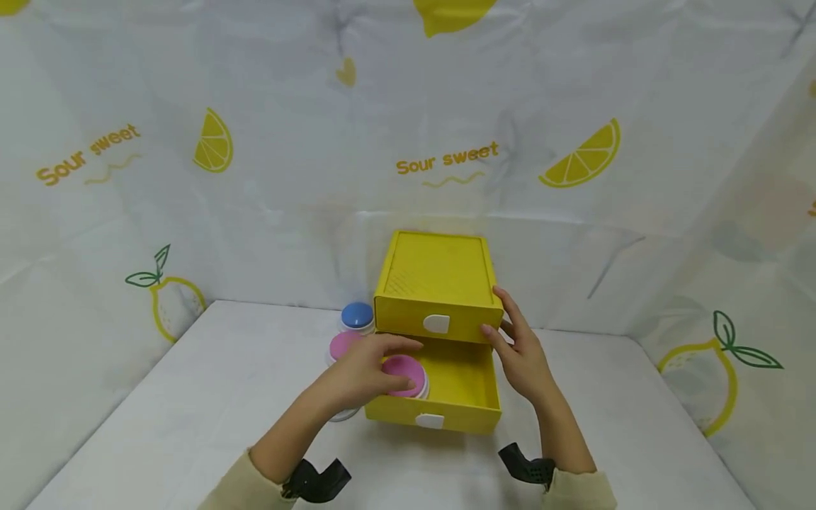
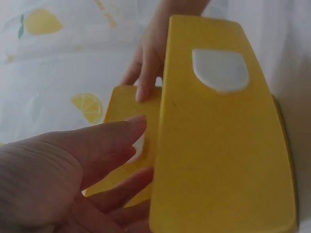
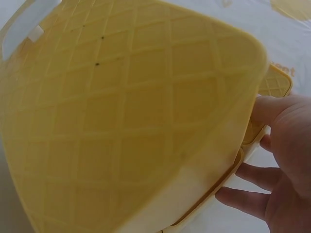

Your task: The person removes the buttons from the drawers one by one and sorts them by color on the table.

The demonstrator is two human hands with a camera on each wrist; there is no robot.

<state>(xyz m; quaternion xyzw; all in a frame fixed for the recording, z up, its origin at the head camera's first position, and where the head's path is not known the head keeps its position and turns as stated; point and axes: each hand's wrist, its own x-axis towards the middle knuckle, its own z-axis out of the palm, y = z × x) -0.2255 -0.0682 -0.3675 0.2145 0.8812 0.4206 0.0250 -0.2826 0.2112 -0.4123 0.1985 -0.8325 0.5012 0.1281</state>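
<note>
A yellow two-drawer box (image 1: 440,265) stands against the back sheet, its lower drawer (image 1: 464,379) pulled out and its upper drawer (image 1: 414,315) pushed in. In the lower drawer, at the left, is a round container with a pink lid (image 1: 397,366). My left hand (image 1: 363,370) reaches over the drawer's left side, thumb and fingers spread apart around the pink-lidded container. The drawer front hides some of its fingertips in the left wrist view. My right hand (image 1: 525,361) touches the box's right front corner, its thumb on the upper drawer's front and its other fingers along the side.
Left of the box stand a blue-lidded container (image 1: 357,315) and another pink-lidded one (image 1: 343,344). The white base of a container (image 1: 344,415) shows beneath the left forearm. A white table (image 1: 210,404) meets the lemon-print sheet (image 1: 287,212) behind the box.
</note>
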